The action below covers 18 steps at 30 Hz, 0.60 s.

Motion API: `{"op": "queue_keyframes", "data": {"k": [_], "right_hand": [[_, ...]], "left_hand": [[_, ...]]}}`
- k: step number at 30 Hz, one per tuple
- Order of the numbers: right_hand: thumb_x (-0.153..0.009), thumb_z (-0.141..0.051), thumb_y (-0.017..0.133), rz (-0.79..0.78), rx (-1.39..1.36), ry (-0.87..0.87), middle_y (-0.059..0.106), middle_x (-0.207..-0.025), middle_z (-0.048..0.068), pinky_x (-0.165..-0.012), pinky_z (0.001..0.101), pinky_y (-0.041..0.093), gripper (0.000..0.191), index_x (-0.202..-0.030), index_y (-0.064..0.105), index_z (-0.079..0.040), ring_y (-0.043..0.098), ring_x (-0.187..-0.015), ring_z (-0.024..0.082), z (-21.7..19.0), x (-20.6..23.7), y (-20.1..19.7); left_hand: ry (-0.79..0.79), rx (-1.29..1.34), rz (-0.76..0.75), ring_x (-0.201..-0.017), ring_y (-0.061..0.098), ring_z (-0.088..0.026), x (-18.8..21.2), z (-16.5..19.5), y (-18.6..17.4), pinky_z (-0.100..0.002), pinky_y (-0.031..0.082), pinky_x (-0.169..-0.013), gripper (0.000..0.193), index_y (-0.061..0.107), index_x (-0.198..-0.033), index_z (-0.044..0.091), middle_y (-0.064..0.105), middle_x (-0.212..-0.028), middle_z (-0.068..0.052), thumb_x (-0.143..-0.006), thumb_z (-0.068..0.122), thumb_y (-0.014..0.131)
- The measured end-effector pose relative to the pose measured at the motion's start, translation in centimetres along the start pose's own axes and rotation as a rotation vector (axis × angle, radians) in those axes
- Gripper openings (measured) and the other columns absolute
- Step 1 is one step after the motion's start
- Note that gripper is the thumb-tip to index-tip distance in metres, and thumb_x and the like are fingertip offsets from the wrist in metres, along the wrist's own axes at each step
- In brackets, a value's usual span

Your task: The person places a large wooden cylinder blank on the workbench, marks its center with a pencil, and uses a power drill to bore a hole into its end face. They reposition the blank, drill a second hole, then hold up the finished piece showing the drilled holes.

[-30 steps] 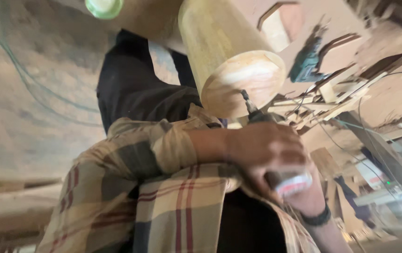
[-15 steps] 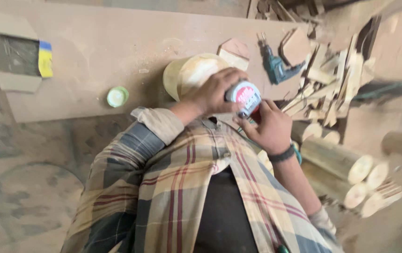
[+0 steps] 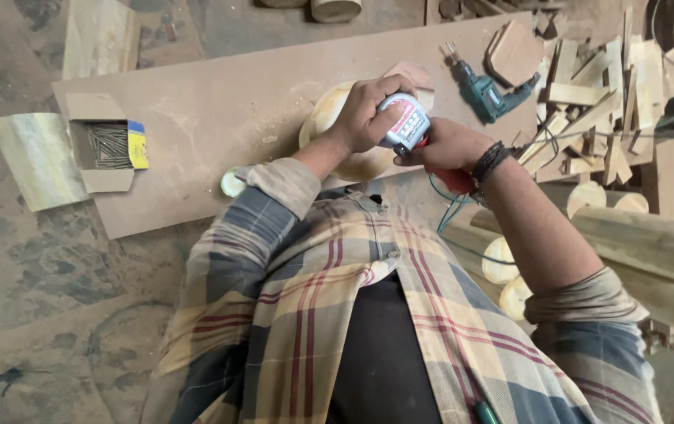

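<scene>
Round grey-and-red tape measure (image 3: 403, 122) sat clamped between our two hands, just above a pale round wooden log end (image 3: 345, 133) on the flat brown board (image 3: 219, 102), with bare board to the left toward an open cardboard box of nails (image 3: 105, 145). Offcuts (image 3: 596, 94) and a teal power drill (image 3: 482, 90) crowded the right. Our left hand (image 3: 368, 110) curled its fingers over the case, while our right hand (image 3: 447, 145), wrist bent, pinched its lower edge.

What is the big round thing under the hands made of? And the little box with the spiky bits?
The round log looks like bare, pale wood, unpainted, with a smooth cut end. The open box looks like plain brown cardboard with folded flaps; the nails inside look like dark metal.
</scene>
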State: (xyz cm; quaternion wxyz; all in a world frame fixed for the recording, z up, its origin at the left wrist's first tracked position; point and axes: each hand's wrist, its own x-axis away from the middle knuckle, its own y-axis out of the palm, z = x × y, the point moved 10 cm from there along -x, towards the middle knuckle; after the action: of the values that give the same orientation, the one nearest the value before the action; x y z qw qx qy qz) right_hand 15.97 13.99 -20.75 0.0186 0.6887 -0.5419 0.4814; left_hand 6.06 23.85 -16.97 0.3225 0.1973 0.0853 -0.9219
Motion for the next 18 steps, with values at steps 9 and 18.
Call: {"op": "queue_keyframes", "data": {"k": [9, 18], "right_hand": [[-0.079, -0.023, 0.083, -0.072, 0.069, 0.034, 0.074, -0.090, 0.006, -0.074, 0.0342, 0.056, 0.034, -0.107, 0.072, -0.006, 0.066, -0.079, 0.016, 0.9, -2.1, 0.5], [-0.079, -0.027, 0.083, -0.016, 0.169, 0.128, 0.075, -0.083, 0.009, -0.065, 0.0356, 0.057, 0.035, -0.103, 0.073, -0.005, 0.070, -0.069, 0.019, 0.5, -1.4, -0.7]], "left_hand": [[0.042, 0.034, 0.115, -0.090, 0.078, -0.026, 0.2, 0.8, -1.1, -0.034, 0.060, -0.083, 0.043, 0.072, -0.106, 0.001, 0.078, -0.101, -0.015, -0.090, 0.037, 0.055], [0.055, -0.002, 0.160, -0.094, 0.079, -0.027, 0.2, 0.6, -1.3, -0.035, 0.061, -0.086, 0.042, 0.073, -0.104, 0.001, 0.078, -0.102, -0.014, -0.091, 0.036, 0.054]]}}
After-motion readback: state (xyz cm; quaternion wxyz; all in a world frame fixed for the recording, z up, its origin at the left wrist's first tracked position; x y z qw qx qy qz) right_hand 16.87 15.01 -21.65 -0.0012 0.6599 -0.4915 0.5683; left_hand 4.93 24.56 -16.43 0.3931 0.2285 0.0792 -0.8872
